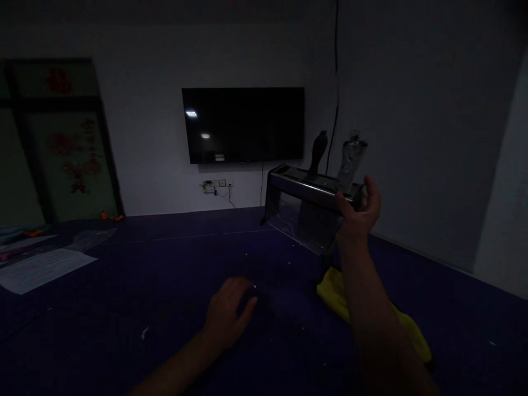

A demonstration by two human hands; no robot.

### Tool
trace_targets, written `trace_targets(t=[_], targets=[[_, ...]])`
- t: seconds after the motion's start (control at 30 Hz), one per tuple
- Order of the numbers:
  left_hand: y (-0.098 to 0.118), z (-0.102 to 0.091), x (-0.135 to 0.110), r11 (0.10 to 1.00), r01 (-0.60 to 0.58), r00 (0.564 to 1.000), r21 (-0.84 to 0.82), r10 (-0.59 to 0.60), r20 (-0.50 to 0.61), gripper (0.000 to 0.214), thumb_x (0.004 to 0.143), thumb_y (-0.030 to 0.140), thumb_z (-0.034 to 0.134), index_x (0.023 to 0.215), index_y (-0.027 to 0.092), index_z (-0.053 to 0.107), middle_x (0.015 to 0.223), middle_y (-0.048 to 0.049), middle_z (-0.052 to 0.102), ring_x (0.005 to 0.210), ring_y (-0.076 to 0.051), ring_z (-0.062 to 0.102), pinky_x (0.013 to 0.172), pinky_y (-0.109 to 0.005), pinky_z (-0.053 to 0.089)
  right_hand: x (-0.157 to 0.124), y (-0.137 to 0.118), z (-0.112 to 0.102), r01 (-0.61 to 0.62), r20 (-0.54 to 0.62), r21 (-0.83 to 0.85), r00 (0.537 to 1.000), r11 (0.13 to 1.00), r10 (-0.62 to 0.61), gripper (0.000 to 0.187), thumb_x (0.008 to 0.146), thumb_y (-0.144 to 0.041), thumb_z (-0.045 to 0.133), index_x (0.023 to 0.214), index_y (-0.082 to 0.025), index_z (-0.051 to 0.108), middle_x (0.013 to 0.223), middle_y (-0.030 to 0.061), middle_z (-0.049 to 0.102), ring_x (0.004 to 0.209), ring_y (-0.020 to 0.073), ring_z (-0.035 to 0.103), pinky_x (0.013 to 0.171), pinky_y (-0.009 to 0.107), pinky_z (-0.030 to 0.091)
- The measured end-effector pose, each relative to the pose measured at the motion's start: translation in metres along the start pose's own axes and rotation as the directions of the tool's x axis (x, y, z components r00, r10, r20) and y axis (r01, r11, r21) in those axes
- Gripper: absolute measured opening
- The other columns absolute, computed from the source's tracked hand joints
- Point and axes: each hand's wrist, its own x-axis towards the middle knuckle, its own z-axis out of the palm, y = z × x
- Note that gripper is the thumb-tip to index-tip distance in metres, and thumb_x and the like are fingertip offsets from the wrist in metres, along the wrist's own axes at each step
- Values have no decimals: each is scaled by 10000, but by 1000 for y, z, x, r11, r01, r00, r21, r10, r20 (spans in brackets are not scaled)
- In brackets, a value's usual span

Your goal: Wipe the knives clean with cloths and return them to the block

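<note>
In the head view, my right hand [358, 212] is raised and grips the right end of a box-like holder [307, 187] with a shiny metal-looking top and clear sides. A dark handle [318, 153] sticks up from the holder's top. Beside it, near my thumb, stands a clear bottle-shaped piece [351, 159]. The holder is tilted and appears held above the table. My left hand [228, 309] is low over the purple tabletop, holding nothing, with thumb and fingers apart. Close to its fingertips is a tiny white scrap [254, 286]. Under my right forearm lies a yellow cloth [335, 294].
The purple table [185, 275] reaches back to the wall. Written paper sheets [47, 268] and clear plastic film [93, 238] lie at left. Small white scraps dot the surface. A television [247, 125] hangs above wall sockets [218, 183] with cords. The room is dim.
</note>
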Motion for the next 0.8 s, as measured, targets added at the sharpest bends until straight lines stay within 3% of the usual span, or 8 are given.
trace_targets(t=[0.1, 0.2, 0.3, 0.37, 0.47, 0.53, 0.63, 0.8], targets=[[-3, -24, 43, 986, 165, 972, -37, -169, -162, 488, 815, 419, 488, 1240, 190, 423, 1233, -114, 512, 1158, -236, 450, 961, -420, 373, -5, -21, 8, -56, 85, 245, 996, 968, 36, 751, 661, -455, 647, 1297, -159, 376, 1179, 123, 518, 1052, 267, 527, 851, 408, 437], [-9, -48, 83, 935, 281, 889, -215, -338, -308, 673, 781, 484, 516, 1348, 204, 286, 1405, -127, 319, 1289, -261, 286, 1031, -451, 276, -15, -36, 16, -188, 205, 465, 974, 865, 102, 695, 600, -405, 724, 1221, -216, 479, 1158, 73, 552, 1041, 239, 538, 858, 351, 437], [-19, -66, 108, 826, 289, 793, -484, -489, -363, 718, 755, 542, 524, 1353, 222, 288, 1441, -101, 265, 1319, -251, 231, 1068, -424, 207, -27, -43, 25, -383, 366, 553, 909, 740, 197, 663, 570, -389, 754, 1177, -261, 519, 1089, 35, 604, 976, 227, 577, 835, 348, 451], [-27, -74, 114, 691, 278, 757, -667, -585, -291, 675, 737, 591, 509, 1295, 230, 394, 1386, -77, 376, 1297, -250, 287, 1063, -404, 225, -35, -45, 31, -503, 458, 554, 850, 663, 263, 656, 561, -390, 761, 1163, -272, 530, 1063, 28, 622, 959, 230, 588, 815, 346, 462], [-36, -82, 116, 465, 249, 782, -850, -614, -107, 667, 668, 667, 521, 1148, 206, 555, 1162, -79, 590, 1175, -293, 453, 971, -401, 360, -46, -47, 40, -631, 549, 536, 765, 561, 337, 637, 544, -385, 772, 1131, -273, 552, 1046, 15, 638, 980, 233, 585, 818, 336, 465], [-40, -86, 114, 372, 215, 803, -903, -594, -53, 688, 615, 688, 555, 1083, 186, 601, 1053, -88, 644, 1094, -307, 519, 892, -386, 426, -54, -49, 45, -699, 602, 520, 708, 492, 370, 614, 539, -373, 779, 1105, -268, 565, 1018, 7, 650, 979, 231, 588, 822, 333, 464], [-43, -90, 111, 322, 167, 806, -932, -588, -59, 703, 567, 669, 614, 1069, 178, 606, 1022, -80, 656, 1032, -276, 562, 848, -343, 448, -63, -52, 51, -755, 653, 491, 649, 434, 390, 603, 522, -349, 794, 1078, -264, 579, 1032, 1, 647, 991, 229, 584, 833, 325, 460], [-43, -94, 108, 251, 241, 733, -937, -680, 6, 689, 540, 594, 672, 1054, 140, 603, 930, -61, 672, 878, -227, 623, 757, -301, 464, -76, -53, 58, -812, 718, 417, 570, 409, 399, 655, 501, -338, 806, 1104, -251, 567, 1021, 13, 649, 941, 247, 604, 781, 340, 484]])
